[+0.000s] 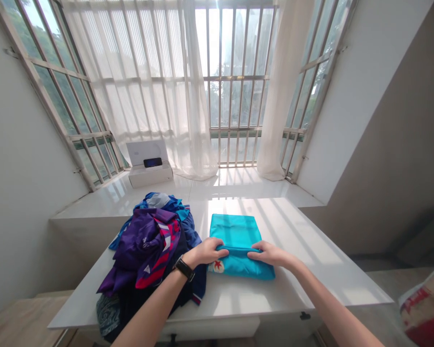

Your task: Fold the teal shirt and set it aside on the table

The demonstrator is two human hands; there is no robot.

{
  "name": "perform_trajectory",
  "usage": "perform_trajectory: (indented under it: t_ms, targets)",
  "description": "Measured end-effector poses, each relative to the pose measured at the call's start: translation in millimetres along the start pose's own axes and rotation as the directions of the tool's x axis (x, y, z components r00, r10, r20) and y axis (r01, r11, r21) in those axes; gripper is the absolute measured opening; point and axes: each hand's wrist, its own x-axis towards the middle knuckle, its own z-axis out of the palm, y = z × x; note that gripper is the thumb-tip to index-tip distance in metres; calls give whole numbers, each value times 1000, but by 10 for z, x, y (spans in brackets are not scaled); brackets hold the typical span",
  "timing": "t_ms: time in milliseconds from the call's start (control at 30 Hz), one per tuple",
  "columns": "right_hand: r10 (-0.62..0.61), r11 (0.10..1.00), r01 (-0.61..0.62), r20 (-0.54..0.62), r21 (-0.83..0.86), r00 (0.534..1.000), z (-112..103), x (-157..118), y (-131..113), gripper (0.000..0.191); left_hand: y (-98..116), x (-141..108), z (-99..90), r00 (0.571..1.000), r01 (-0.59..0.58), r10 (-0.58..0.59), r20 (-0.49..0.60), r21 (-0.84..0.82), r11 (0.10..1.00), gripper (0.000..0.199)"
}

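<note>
Near the front edge of a white stone tabletop [304,284], a folded turquoise garment [235,231], lying flat in the open middle, its doubled fold gathered by the left hand [204,251] and right hand [271,254]. Both hands half-closed, fingers curled over the fold, seemingly for an even pull on the cloth. Just left of the garment, a heaped pile of purple, blue and black jerseys [141,250], apparently off to one side to leave flat room. On the left wrist, a black wristwatch [184,268].

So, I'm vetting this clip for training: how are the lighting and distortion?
Head view: the sheer white curtain glares with strong backlight; barred shadow stripes cross the white table; the window frames lean inward from wide-angle distortion; the folded turquoise garment stays sharp, without motion blur.
</note>
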Motion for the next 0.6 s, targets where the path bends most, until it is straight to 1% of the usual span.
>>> perform_trajectory:
  t_ms: [133,200,300,400,500,600]
  targets:
    - [75,997,-70,-137,42,988,3,250,117,47,-100,191,-14,996,20,-20,-90,0,1000,36]
    - [101,994,-91,-181,66,978,-14,360,160,48,-150,272,-17,989,44,-45,-139,-9,999,36]
    - [122,989,-102,-199,106,972,-38,460,226,52,-226,341,-1,969,95,-100,-228,-33,995,36]
    - [116,985,-87,-198,147,973,-51,471,301,56,-281,344,39,943,121,-136,-303,-69,990,39]
    - [94,980,-53,-210,193,973,-68,447,363,57,-310,323,61,928,172,-194,-318,-98,980,39]
    - [82,974,-30,-228,223,970,-77,437,377,57,-341,303,24,927,223,-244,-284,-104,969,40]
